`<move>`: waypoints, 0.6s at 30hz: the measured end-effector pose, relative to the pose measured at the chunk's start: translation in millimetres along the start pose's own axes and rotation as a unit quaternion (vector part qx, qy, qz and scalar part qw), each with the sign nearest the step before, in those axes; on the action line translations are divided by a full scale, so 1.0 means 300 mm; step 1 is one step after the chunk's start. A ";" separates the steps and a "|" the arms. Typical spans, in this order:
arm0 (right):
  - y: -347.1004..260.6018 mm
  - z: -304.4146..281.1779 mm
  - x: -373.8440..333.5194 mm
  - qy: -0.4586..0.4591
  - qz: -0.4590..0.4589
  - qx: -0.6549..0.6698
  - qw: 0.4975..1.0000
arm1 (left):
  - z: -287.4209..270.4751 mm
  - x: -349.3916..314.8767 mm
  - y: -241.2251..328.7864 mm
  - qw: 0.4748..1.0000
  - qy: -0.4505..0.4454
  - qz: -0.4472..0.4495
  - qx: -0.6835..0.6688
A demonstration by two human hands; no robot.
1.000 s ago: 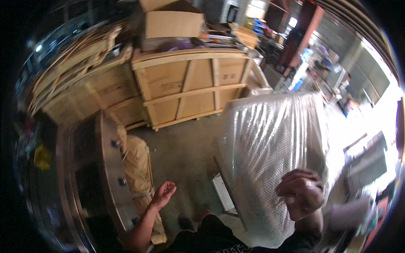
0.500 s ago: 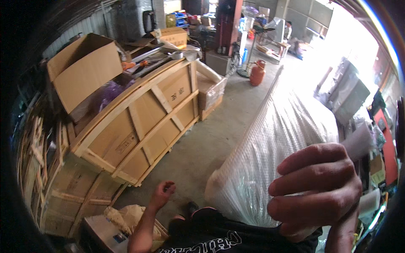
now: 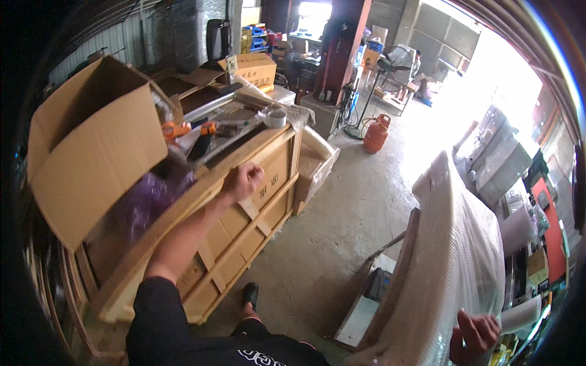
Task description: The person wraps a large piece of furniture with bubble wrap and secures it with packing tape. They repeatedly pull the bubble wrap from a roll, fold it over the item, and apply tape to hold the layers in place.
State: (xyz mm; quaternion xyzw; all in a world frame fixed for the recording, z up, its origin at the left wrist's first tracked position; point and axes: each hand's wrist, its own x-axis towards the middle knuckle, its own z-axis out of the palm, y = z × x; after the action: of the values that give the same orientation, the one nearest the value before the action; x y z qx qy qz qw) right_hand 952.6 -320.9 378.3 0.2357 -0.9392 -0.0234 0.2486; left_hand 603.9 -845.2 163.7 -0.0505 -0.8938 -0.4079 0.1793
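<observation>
My left hand (image 3: 245,182), fingers loosely curled with nothing visible in them, is in front of the top rail of a long wooden crate (image 3: 229,241). Beyond it on the crate top lie a roll of tape (image 3: 274,117) and orange-handled tools (image 3: 206,129). My right hand (image 3: 475,337) is low at the right, half curled with thumb and fingers apart. It is beside a tall panel-like object in bubble wrap (image 3: 455,244); whether it touches the wrap I cannot tell.
An open cardboard box (image 3: 101,161) and purple plastic (image 3: 152,201) are at the left. A red gas cylinder (image 3: 376,133) and a standing fan (image 3: 390,64) stand farther off. A white board with a dark object (image 3: 378,285) is beside the wrapped piece. Foam rolls (image 3: 520,314) line the right.
My left hand has risen from low down to the crate's top edge. My right hand has dropped away from the camera. The bubble wrap now hangs narrower, farther right, baring floor and a white board.
</observation>
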 end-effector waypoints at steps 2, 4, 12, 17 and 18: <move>-0.106 0.056 0.020 -0.012 0.122 -0.060 0.991 | -0.089 0.353 -0.202 0.999 0.025 0.019 0.043; -0.235 0.073 0.111 -0.068 0.203 -0.129 0.968 | -0.095 0.650 -0.395 0.990 0.026 0.093 0.106; -0.441 0.367 0.359 -0.068 0.283 0.042 0.956 | 0.031 1.186 -0.940 0.895 -0.251 -0.053 0.364; -0.580 0.510 0.269 -0.084 0.363 0.029 0.927 | 0.040 1.255 -0.953 0.871 -0.187 0.070 0.448; -0.599 0.544 0.227 -0.060 0.365 0.041 0.928 | -0.117 1.360 -0.981 0.866 -0.129 0.096 0.474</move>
State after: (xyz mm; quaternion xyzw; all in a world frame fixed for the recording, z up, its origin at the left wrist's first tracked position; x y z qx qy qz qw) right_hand 899.9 -523.3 237.6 -0.1150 -0.9737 0.0934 0.1731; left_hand 164.4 -1089.1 123.4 -0.0966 -0.9855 0.0942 0.1033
